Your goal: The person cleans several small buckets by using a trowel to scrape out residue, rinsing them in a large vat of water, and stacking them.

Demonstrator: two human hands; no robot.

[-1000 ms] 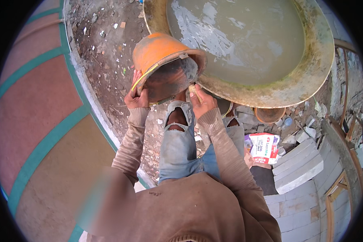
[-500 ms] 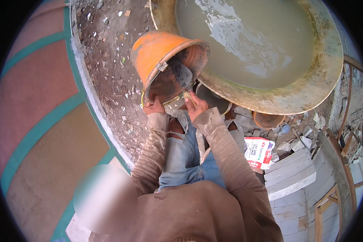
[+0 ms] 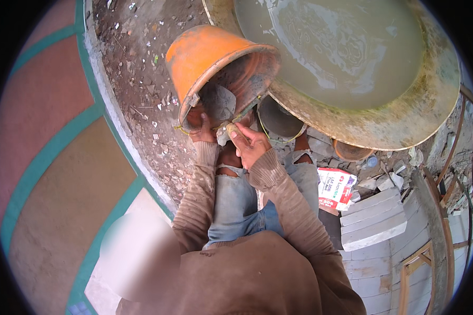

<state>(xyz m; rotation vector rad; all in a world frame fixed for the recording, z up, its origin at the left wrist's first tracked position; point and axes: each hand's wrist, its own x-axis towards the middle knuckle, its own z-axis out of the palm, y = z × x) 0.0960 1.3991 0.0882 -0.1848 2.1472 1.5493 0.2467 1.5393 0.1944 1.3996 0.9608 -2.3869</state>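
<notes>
An orange bucket [image 3: 210, 55], scuffed and smeared grey, is tipped slightly left of centre, its round mouth turned near and right. The left hand [image 3: 205, 132] is clamped on its near rim, some fingers hidden. The right hand [image 3: 254, 146] is closed around the worn, pale handle of a trowel [image 3: 218, 102]; the flat grey blade is inside the bucket, its neck hard to make out. Far right, a broad round basin [image 3: 362, 127] with a stained, rough rim holds murky water [image 3: 341, 58], its far side cut off. A dark bucket [image 3: 279, 118] is partly covered below it. Right, a crumpled bag [image 3: 335, 188] sits beside stacked grey blocks [image 3: 374, 218]
</notes>
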